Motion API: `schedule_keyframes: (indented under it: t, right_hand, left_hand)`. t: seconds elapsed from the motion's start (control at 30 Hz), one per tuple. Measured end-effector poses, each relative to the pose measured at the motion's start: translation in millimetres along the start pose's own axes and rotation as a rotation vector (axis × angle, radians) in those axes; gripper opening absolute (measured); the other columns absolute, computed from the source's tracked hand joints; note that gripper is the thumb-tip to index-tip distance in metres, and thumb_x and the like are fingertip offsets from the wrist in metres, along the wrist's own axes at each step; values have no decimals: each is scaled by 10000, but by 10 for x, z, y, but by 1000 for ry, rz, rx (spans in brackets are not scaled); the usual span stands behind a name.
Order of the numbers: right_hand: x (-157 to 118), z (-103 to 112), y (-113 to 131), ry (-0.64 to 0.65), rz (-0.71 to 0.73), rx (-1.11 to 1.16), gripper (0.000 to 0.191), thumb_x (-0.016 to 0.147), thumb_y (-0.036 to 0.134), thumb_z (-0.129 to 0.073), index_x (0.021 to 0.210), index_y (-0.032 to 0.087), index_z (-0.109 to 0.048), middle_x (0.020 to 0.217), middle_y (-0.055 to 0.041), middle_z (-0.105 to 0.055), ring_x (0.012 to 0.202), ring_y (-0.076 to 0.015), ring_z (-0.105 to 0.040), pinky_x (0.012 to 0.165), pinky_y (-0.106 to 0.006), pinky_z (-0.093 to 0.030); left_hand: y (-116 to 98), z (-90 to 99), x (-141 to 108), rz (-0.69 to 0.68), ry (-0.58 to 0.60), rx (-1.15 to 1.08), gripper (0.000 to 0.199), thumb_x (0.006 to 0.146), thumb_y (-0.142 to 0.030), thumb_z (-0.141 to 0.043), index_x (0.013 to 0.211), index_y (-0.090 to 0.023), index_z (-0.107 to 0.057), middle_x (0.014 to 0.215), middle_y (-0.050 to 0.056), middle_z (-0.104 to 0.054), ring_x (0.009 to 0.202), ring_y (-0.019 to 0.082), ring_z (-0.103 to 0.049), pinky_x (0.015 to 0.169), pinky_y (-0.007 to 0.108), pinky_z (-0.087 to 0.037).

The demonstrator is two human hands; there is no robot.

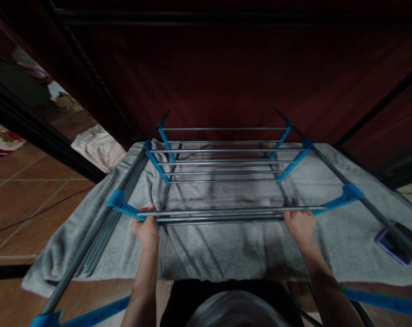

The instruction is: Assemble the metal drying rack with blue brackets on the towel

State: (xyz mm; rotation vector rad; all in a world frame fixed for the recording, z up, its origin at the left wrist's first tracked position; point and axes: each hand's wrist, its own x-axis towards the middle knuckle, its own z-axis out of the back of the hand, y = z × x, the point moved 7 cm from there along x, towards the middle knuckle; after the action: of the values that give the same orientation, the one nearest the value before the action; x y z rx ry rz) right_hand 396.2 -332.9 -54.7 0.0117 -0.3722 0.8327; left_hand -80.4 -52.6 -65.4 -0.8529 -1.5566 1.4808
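A rack of grey metal tubes [235,211] with blue plastic brackets stretches across a grey cloth in front of me, its long side rails running away from me. My left hand [147,230] is closed around the left end of the nearest tier, beside the left blue bracket [122,203]. At the opposite end of that tier, my right hand [300,222] grips the tubes next to the right blue bracket [342,197]. Both sets of fingertips are partly hidden behind the tubes. Farther off, more crossbars [226,150] join the two side rails.
Several loose grey tubes [101,240] lie on the grey cloth [206,254] at left. A phone [398,243] rests at right under the rail. Behind stands a dark red panel [226,77]. A striped cloth [98,147] and a cable [42,211] are on the tiled floor.
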Motion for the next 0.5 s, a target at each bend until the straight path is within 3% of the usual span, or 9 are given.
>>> schedule_keyframes:
  t: [0.3, 0.5]
  right_hand:
    - [24, -30, -1, 44, 35, 22, 519, 995, 372, -421, 618, 118, -674, 630, -204, -667, 594, -259, -631, 661, -375, -401]
    - [-3, 5, 17, -62, 48, 9, 485, 991, 330, -457, 602, 129, -666, 607, -169, -653, 581, -232, -599, 672, -364, -376]
  left_hand:
    - [56, -14, 41, -12, -36, -20, 385, 610, -499, -757, 726, -173, -588, 558, -59, -512, 539, 116, -469, 534, 271, -365]
    - [115, -20, 68, -3, -24, 0, 378, 624, -503, -741, 729, -179, -578, 561, -57, -499, 531, 115, -454, 531, 270, -373]
